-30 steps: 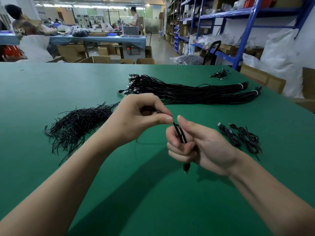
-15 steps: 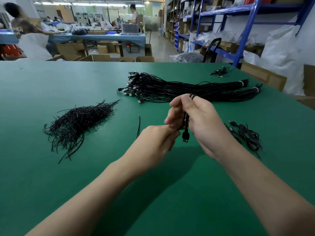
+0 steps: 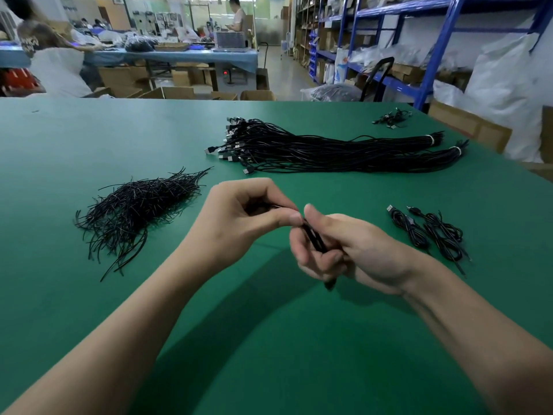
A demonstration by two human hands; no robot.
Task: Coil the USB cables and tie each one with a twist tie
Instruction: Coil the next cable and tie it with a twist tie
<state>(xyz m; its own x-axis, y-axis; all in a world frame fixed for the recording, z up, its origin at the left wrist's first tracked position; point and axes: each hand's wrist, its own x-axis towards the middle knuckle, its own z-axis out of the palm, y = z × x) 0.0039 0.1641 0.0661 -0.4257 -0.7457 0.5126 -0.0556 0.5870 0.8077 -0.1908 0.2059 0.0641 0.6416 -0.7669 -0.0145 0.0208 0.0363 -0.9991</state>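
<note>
Just in front of you, over the middle of the flat green table top [image 3: 269, 354], your right hand [image 3: 353, 250] curls its fingers round a black USB cable folded into a slim hank [image 3: 314, 239], one end poking out below the palm. That grip looks meant to stop the loops springing apart. Your left hand [image 3: 248, 217] comes in at the hank's top, thumb and forefinger pinched on what appears to be a thin black twist tie [image 3: 281, 206]. I'd call this the tying step, the hank steadied while the tie goes on.

Everything else is within easy reach. The loose heap of black twist ties [image 3: 137, 211] lies left of your left hand. The long bundle of straight black USB cables [image 3: 329, 151] stretches across the far side. Two coiled black cables [image 3: 428, 232] lie to the right, near your right wrist, probably the done pile.

Beyond the table there's blue steel shelving [image 3: 443, 40] on the right, brown cardboard boxes [image 3: 173, 92] on the floor, and people working at a far blue-topped bench [image 3: 191, 56].
</note>
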